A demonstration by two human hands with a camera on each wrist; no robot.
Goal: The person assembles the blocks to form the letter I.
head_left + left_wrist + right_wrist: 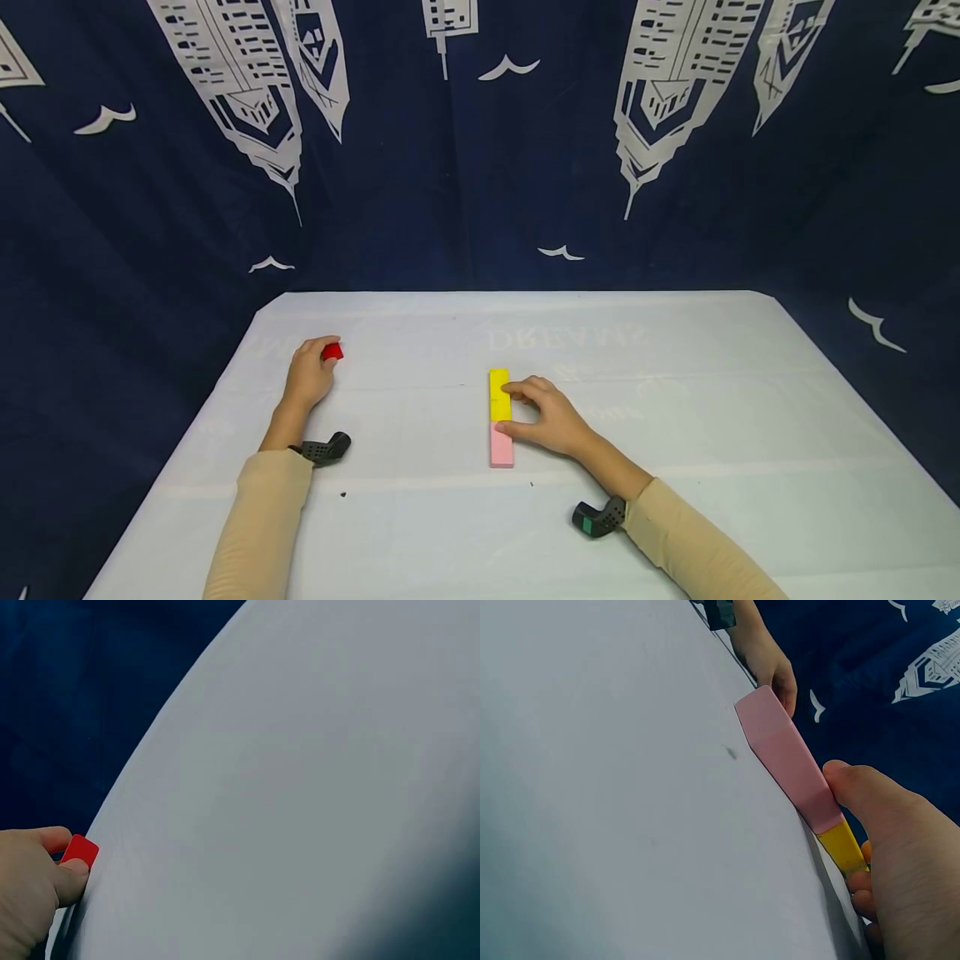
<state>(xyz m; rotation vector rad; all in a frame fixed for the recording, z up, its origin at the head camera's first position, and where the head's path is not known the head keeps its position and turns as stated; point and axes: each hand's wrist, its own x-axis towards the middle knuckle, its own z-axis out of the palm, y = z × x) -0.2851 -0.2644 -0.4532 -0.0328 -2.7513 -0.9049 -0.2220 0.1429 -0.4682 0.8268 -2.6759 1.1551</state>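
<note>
At the far left of the table, my left hand (309, 373) pinches a small red block (332, 351) between thumb and fingers. The left wrist view shows the red block (80, 852) with the thumb across its face. Near the table's middle, a yellow block (498, 396) and a pink block (502, 450) lie end to end in one straight row, yellow on the far side. My right hand (551, 417) is at the row's right side, thumb and fingers spread apart. Its thumb tip overlaps the pink block near the joint; its fingertips are at the yellow block (842, 846).
A white cloth (420, 533) covers the table. Dark blue fabric (465, 183) with white printed buildings and birds hangs behind it. A small dark speck (343, 494) lies right of the left forearm. Black wrist cameras (327, 449) are strapped to both wrists.
</note>
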